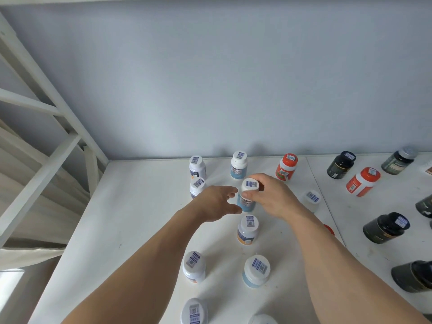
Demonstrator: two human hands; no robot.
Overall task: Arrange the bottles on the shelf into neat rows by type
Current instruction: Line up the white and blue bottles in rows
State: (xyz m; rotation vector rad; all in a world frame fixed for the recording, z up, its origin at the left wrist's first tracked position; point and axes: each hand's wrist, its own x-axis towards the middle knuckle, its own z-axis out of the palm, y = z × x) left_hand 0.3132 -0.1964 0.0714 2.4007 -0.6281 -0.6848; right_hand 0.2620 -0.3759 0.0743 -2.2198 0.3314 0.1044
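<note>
Your hands meet at the middle of the shelf point(140, 206): your right hand point(271, 197) grips a bottle point(247, 195), your left hand point(215, 204) just beside it at nine o'clock. Two bottles point(197, 167) stand at eleven o'clock, one point(239, 164) at twelve, one point(247, 229) at six. More bottles point(362, 181) stand well apart at three o'clock.

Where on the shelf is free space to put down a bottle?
Free: the wide strip of shelf left of the white-capped column, to the frame. Also the back patch between the orange bottle and the black bottle. Crowded: the middle, round both hands, and the right edge.
</note>
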